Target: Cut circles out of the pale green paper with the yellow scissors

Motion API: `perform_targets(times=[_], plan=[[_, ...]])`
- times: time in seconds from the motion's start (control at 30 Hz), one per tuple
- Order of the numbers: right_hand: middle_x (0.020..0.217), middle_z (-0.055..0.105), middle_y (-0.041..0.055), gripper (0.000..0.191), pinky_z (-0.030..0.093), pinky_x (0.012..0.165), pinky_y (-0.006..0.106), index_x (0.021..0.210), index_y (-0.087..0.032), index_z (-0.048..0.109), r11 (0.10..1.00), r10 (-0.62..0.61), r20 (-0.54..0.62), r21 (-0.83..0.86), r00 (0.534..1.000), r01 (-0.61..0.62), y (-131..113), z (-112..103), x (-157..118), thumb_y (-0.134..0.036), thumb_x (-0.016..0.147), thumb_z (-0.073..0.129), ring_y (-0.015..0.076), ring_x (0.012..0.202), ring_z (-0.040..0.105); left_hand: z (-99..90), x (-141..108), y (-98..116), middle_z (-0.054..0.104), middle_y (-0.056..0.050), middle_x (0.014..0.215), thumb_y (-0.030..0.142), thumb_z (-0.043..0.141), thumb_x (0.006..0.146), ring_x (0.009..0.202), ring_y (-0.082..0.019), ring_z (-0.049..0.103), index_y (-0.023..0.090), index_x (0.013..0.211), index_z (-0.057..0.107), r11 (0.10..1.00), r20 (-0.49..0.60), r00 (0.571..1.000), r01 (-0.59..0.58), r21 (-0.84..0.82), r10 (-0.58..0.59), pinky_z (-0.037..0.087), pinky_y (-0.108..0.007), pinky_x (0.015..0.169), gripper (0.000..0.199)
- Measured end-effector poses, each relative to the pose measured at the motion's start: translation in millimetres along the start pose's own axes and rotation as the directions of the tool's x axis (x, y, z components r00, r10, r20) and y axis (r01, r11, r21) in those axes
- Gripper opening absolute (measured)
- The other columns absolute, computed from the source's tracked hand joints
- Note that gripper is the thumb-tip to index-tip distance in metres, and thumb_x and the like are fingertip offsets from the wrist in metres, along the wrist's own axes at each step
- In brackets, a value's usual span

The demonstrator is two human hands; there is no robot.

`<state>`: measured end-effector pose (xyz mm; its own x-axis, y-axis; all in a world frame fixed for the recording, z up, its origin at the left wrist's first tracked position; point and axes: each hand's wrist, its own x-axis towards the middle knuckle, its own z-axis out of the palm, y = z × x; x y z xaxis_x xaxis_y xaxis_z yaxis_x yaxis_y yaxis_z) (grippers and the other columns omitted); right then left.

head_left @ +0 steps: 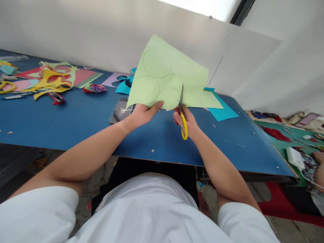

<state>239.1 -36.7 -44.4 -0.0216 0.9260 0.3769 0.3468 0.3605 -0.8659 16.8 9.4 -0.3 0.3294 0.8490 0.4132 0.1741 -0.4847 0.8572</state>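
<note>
A sheet of light green paper (pixel 164 77) with several pencilled circles is held up over the blue table. My left hand (pixel 145 113) pinches its lower edge, thumb on the near face and fingers hidden behind. Yellow-handled scissors (pixel 184 125) are in my right hand (pixel 188 119), with the thumb at the handles. Their dark blades point upward at the sheet, beside the right-hand lower circle. Whether the blades are apart is hard to make out. Behind the sheet's right part lies a blue paper sheet (pixel 222 109). Near my left hand a dark phone-like object (pixel 117 116) rests, partly blurred.
Coloured paper offcuts (pixel 54 79) lie at the table's left with a pen (pixel 19 96) and a red-black tool (pixel 57 98). A folded paper piece (pixel 94 88) sits nearer the middle. On the right stands a green table (pixel 298 141) with a white device (pixel 295 158); another person's arm (pixel 320 172) shows there.
</note>
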Motion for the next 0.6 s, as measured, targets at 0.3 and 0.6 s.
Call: perform_targets(times=[0.3,0.6], plan=[[0.087,0.06,0.002,0.061,0.052,0.068,0.038,0.111,-0.027,0.055,0.997,-0.076,0.034,0.005,0.997,0.076,1,-2,-6,-0.086,0.095,0.055,0.0205,0.071,0.058,1.0,-9,2,0.079,-0.009,0.091,0.073,0.071,0.09,0.092,-0.026,0.074,0.023,0.086,0.073,0.997,0.031,0.998,0.053,-0.057,-0.051,0.06,-0.038,0.09,0.05],[0.077,0.063,0.002,0.064,0.049,0.065,0.04,0.105,-0.026,0.053,0.993,-0.093,0.02,-0.069,0.995,0.094,-8,-3,-10,-0.089,0.096,0.049,0.022,0.065,0.062,1.7,-12,4,0.078,-0.008,0.082,0.072,0.079,0.087,0.097,-0.029,0.077,0.024,0.083,0.076,0.984,0.015,0.987,0.164,-0.073,-0.163,0.063,-0.038,0.088,0.049]])
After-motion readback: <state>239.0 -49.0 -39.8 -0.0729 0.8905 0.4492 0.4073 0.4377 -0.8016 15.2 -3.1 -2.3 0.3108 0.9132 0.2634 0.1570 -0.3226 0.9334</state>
